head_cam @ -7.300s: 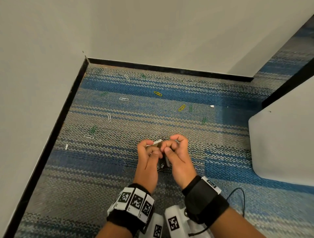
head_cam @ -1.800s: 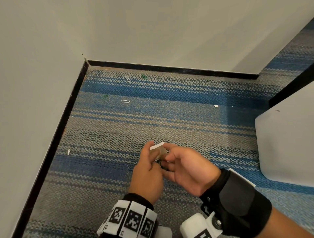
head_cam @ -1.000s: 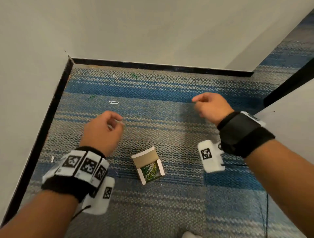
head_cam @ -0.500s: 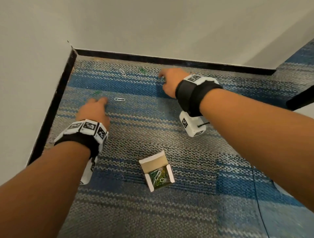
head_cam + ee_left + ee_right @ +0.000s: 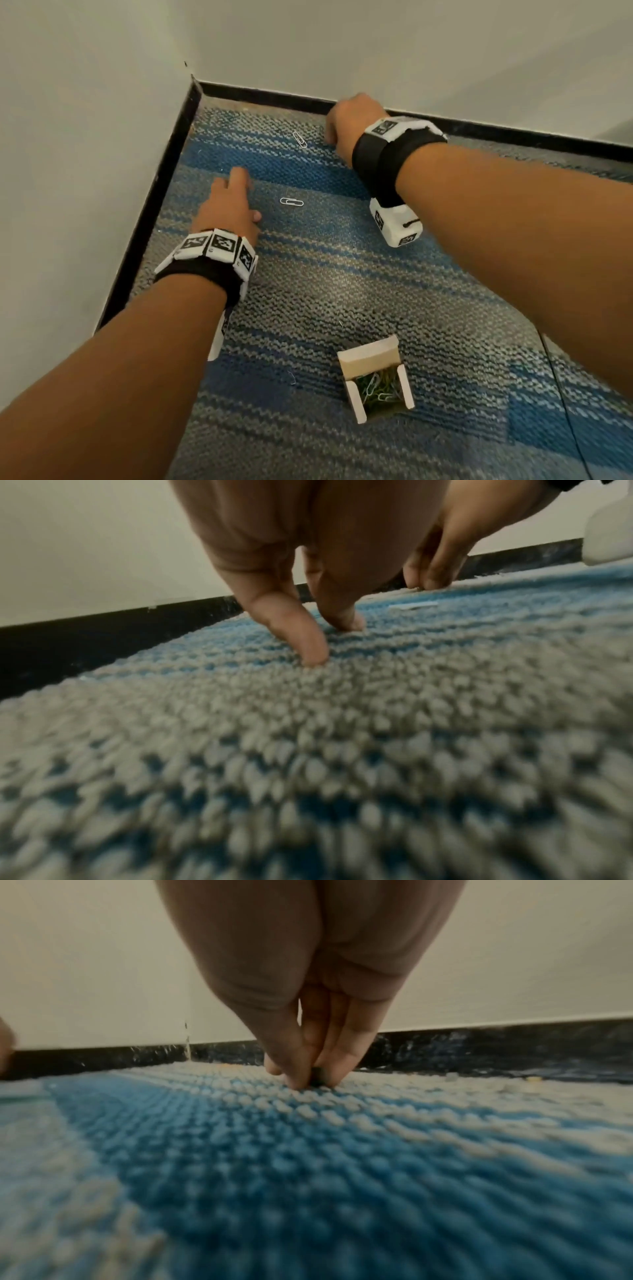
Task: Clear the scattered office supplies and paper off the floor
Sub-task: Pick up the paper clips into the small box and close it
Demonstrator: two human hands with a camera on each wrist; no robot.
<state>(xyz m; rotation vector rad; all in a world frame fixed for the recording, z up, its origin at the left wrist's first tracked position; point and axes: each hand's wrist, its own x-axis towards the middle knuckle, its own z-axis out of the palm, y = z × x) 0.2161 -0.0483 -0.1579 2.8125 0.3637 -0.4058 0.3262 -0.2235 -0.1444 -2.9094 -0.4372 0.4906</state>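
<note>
An open cardboard box (image 5: 371, 358) holding several coloured paper clips lies on the striped carpet near me. Two white paper clips (image 5: 291, 201) (image 5: 299, 139) lie further out, between my hands. My left hand (image 5: 244, 180) reaches toward the left wall; in the left wrist view its thumb and a finger (image 5: 316, 649) press on the carpet a little apart, with nothing visible between them. My right hand (image 5: 329, 136) is at the far baseboard. In the right wrist view its fingertips (image 5: 342, 1066) pinch a small dark green clip (image 5: 316, 1081) on the carpet.
White walls with a black baseboard (image 5: 147, 205) meet in a corner at the far left. A thin black cable (image 5: 565, 394) runs over the carpet at the right. Small pale crumbs (image 5: 532, 1079) lie along the far baseboard.
Both hands have left the box, which now lies on the carpet, and reached out to the far corner. The right hand has closed its fingertips on the green clip by the baseboard.
</note>
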